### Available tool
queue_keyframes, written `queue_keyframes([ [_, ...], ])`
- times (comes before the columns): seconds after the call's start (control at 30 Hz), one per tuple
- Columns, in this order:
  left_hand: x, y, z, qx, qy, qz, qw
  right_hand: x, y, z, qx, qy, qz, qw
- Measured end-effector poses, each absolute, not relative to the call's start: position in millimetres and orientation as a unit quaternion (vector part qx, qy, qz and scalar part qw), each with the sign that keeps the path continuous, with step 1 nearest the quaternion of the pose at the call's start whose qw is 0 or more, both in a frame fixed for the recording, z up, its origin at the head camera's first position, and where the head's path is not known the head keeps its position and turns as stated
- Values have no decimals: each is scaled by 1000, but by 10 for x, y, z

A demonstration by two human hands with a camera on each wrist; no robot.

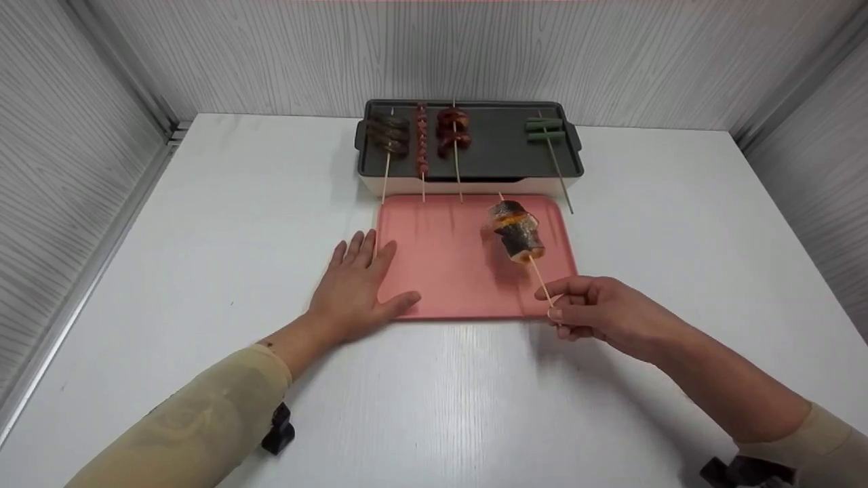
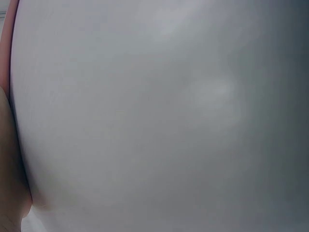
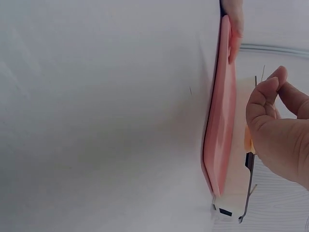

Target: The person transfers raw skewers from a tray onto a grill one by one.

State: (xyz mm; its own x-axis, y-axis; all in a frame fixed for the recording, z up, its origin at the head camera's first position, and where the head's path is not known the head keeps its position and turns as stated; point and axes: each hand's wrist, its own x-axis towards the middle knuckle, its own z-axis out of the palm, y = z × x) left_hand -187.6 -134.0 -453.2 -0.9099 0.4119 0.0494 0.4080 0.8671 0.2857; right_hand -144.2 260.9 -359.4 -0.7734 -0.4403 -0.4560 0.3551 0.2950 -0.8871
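Note:
My right hand (image 1: 597,312) pinches the lower stick of a skewer (image 1: 521,237) with thick, dark-skinned chunks and an orange piece between them. The skewer slants over the right part of a pink tray (image 1: 441,278), its tip toward the back. Fingers spread, my left hand (image 1: 349,291) lies flat at the tray's left edge, with the thumb over the front left corner. In the right wrist view, the right hand (image 3: 285,135) hides most of the skewer. Only a sliver of the left hand (image 2: 9,164) shows in the left wrist view.
Behind the tray stands a grill with a dark plate (image 1: 498,152). On it lie a brown skewer (image 1: 388,139), a thin red skewer (image 1: 422,142), a reddish chunky skewer (image 1: 453,132) and a green skewer (image 1: 544,131), sticks jutting frontward. Pale panels (image 1: 434,54) enclose the white table (image 1: 258,203).

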Motion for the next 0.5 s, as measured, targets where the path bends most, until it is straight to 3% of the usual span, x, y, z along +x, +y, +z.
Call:
queue_keyframes([
  [0.5,-1882,-1350,-4536,216,965,147,6,-1527,2561,-3268,-38,763,-575,295],
])
